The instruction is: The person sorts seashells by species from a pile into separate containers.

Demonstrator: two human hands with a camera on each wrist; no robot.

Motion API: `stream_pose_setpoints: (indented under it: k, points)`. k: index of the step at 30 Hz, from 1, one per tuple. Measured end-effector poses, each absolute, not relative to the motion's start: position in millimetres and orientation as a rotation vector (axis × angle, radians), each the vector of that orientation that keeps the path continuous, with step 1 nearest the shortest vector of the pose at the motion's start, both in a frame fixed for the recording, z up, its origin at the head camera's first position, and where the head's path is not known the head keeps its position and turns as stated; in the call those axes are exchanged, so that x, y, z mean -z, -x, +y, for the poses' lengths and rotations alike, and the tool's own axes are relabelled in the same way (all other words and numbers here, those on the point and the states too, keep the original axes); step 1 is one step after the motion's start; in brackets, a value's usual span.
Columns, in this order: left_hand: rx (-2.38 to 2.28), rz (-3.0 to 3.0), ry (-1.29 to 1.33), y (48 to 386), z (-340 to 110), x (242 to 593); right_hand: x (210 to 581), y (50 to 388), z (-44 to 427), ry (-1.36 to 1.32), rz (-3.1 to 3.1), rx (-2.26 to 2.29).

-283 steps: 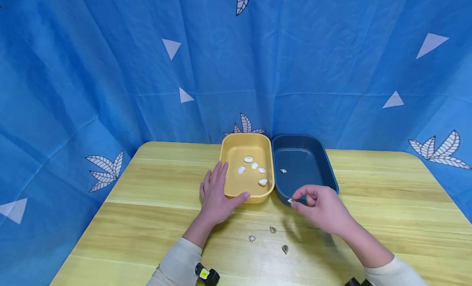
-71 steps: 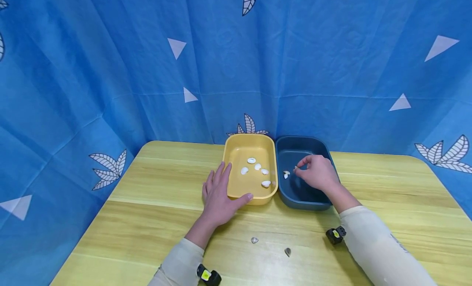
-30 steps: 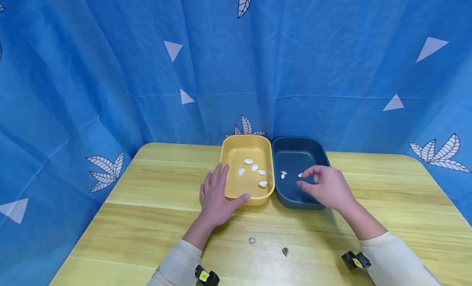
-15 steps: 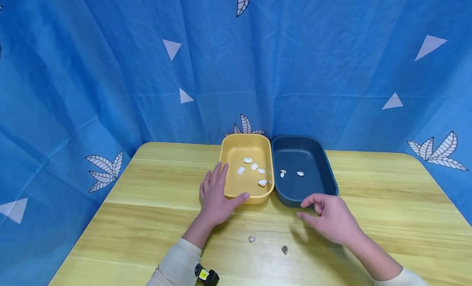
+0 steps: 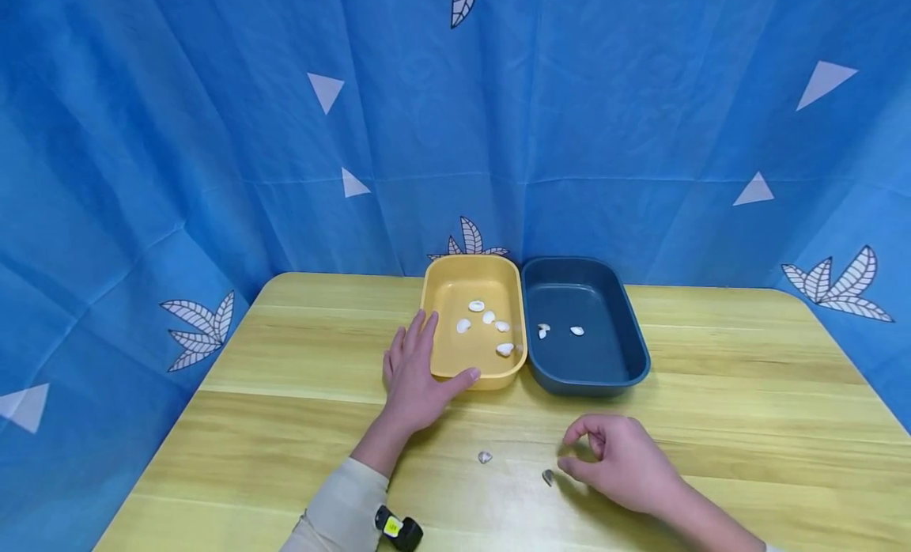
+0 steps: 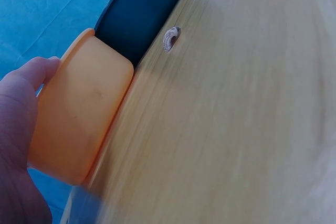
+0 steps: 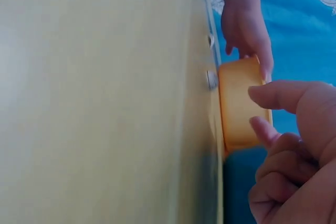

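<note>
My left hand (image 5: 420,384) rests with straight fingers along the left side of the yellow tray (image 5: 434,362), its thumb over the front rim. Several white seashells (image 5: 476,306) lie inside that tray. Beside it stands a dark blue tray (image 5: 591,387) with a few small shells (image 5: 577,330) in it. My right hand (image 5: 626,465) is over the table in front of the blue tray, thumb and forefinger apart with nothing between them. Just left of its thumb lies a small dark seashell (image 5: 548,477). Further left on the wood is a greyish seashell (image 5: 485,457).
The wooden table (image 5: 285,425) reaches back to a blue patterned curtain (image 5: 612,125) right behind both trays. The two trays stand side by side, nearly touching. A black wrist device (image 5: 400,528) sits at the left cuff.
My right hand has let go of a seashell in the blue tray, then come back over the front rim and down towards the dark shell. The left hand has stayed at the yellow tray.
</note>
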State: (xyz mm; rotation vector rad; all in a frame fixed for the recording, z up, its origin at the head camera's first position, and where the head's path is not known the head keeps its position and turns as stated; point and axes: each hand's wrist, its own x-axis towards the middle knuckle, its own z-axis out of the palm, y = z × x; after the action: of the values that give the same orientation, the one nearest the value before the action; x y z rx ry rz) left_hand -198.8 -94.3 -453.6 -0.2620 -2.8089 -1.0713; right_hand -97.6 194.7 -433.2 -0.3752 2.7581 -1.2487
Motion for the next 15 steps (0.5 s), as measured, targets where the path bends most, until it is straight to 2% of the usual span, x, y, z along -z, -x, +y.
stream_pose_setpoints:
  k: [15]
  points:
    - [1.064,-2.818,0.248,199,-94,455,451,94,180,0.451,2.721,1.096]
